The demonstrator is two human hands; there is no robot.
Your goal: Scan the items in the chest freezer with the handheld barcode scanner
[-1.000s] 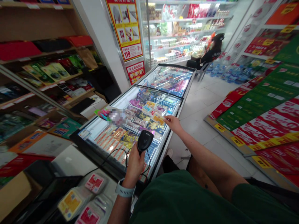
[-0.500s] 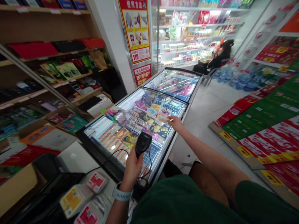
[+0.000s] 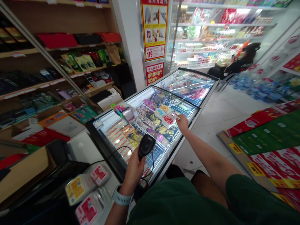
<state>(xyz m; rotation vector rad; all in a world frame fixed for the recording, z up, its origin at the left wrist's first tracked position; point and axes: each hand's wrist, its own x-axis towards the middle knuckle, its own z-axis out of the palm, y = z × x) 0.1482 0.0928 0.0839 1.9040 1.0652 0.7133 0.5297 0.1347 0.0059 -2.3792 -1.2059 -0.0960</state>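
Observation:
My left hand (image 3: 135, 165) is wrapped round a black handheld scanner (image 3: 147, 145) with a cable, above the near end of a glass-topped freezer (image 3: 161, 168). My right hand (image 3: 182, 123) is over the freezer's right side, its fingers pinched at the edge of a clear pack with a red label (image 3: 169, 119). Beside that pack lie packs with blue and orange labels (image 3: 161, 110) on the glass. A colourful item (image 3: 119, 110), partly blurred, sits on the glass at the left. Under the glass, frozen goods lie in wire baskets.
Several labelled clear packs (image 3: 87, 210) stand at the lower left by a black device. Shelves (image 3: 61, 48) line the left. A seated person (image 3: 243, 64) is beyond the freezer. Red and green cartons (image 3: 264, 134) are stacked at the right.
The view has swung left, so the scene sits further right. The pack at my right hand now shows its red label, flatter beside the other packs. My left hand keeps the scanner.

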